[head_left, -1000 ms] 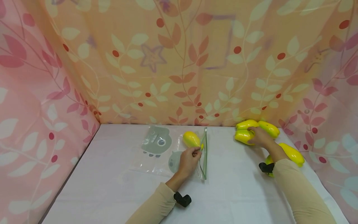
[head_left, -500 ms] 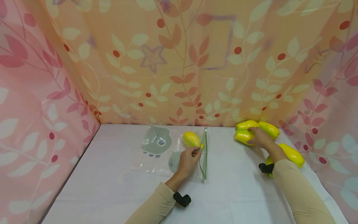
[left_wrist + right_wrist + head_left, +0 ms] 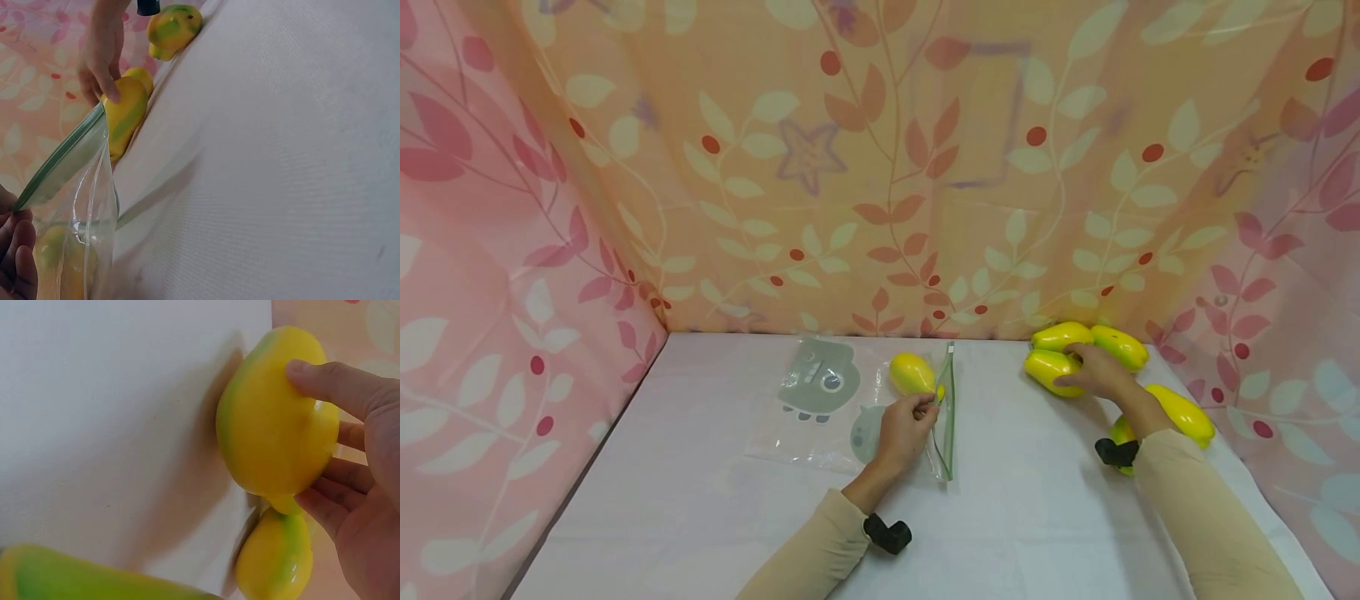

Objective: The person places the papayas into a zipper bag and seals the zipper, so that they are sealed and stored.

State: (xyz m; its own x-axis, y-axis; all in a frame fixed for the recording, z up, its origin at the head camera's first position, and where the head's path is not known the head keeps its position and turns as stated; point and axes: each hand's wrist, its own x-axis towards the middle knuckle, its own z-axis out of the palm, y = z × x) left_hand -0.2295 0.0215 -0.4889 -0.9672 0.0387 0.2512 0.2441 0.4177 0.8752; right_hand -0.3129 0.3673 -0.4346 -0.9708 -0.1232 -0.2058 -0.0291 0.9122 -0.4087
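My left hand (image 3: 904,432) pinches the green-edged mouth of a clear zip bag (image 3: 775,437) printed with grey cartoon figures. In the left wrist view the bag's green zip strip (image 3: 59,156) rises from those fingers and its mouth gapes. A yellow papaya (image 3: 912,372) with green patches lies inside the bag, near the opening. At the far right, my right hand (image 3: 1101,371) grips another yellow-green papaya (image 3: 1051,372). The right wrist view shows the thumb across this papaya (image 3: 275,419) and the fingers on its other side.
Two more papayas lie close behind the right hand, one papaya (image 3: 1062,335) at the left and another papaya (image 3: 1120,346) at the right. Nearer, a papaya (image 3: 1182,414) and one partly hidden lie beside the right forearm. Floral curtains (image 3: 887,167) enclose the white table (image 3: 700,517).
The papaya in my right hand has shifted slightly left and toward me, away from the one behind it. The left hand and the bag stay in place.
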